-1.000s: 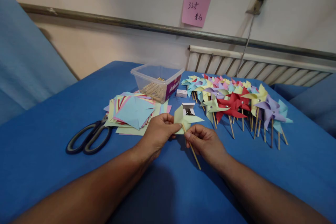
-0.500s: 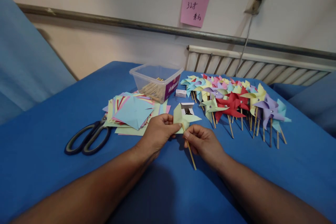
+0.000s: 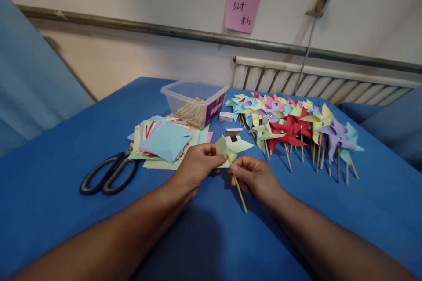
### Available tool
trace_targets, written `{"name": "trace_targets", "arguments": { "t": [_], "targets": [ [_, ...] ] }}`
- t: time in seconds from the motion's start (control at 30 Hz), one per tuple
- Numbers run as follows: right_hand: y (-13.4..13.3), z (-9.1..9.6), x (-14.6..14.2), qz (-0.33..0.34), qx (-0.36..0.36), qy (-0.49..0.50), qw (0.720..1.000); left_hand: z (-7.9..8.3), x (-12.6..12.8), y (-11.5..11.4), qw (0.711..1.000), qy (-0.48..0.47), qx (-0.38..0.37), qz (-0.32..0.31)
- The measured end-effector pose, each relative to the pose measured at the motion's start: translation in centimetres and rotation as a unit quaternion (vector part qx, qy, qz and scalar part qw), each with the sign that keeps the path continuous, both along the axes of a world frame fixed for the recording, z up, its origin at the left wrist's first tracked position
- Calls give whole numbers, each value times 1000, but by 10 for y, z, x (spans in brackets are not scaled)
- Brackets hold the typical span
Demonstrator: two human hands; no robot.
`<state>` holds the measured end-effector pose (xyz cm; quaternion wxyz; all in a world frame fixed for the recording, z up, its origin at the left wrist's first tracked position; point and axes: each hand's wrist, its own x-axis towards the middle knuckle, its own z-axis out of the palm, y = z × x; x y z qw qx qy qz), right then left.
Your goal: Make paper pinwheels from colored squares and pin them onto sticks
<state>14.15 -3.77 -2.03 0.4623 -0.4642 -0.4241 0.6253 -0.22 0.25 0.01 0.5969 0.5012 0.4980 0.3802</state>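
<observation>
My left hand [image 3: 198,167] pinches the pale green paper pinwheel [image 3: 232,148] by its folded blades, just above the blue tabletop. My right hand [image 3: 253,175] grips the thin wooden stick [image 3: 240,191] that runs down from behind the pinwheel. Both hands are closed, close together at the middle of the table. Right behind the pinwheel stands a small open white box [image 3: 233,134].
Black scissors [image 3: 107,174] lie at the left beside a stack of coloured cut paper squares [image 3: 165,140]. A clear plastic tub of wooden sticks [image 3: 194,102] stands behind. Several finished pinwheels [image 3: 293,127] lie in rows at the right. A second small white box [image 3: 226,117] sits near the tub.
The stick has shifted slightly left and up in my right hand; the view has drifted a little. Both hands keep their hold.
</observation>
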Motion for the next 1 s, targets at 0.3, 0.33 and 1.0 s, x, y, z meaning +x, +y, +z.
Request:
{"name": "trace_targets", "arguments": {
  "t": [0.3,0.33,1.0],
  "targets": [
    [-2,-5,-3,-8,-23,54,998,-1,1,-1,999,-35,5,9],
    [-2,-5,-4,-10,-25,63,998,0,1,-2,999,-42,6,9],
    [0,-4,-7,-20,-38,90,995,2,2,-4,999,-49,13,-7]
  ]
}}
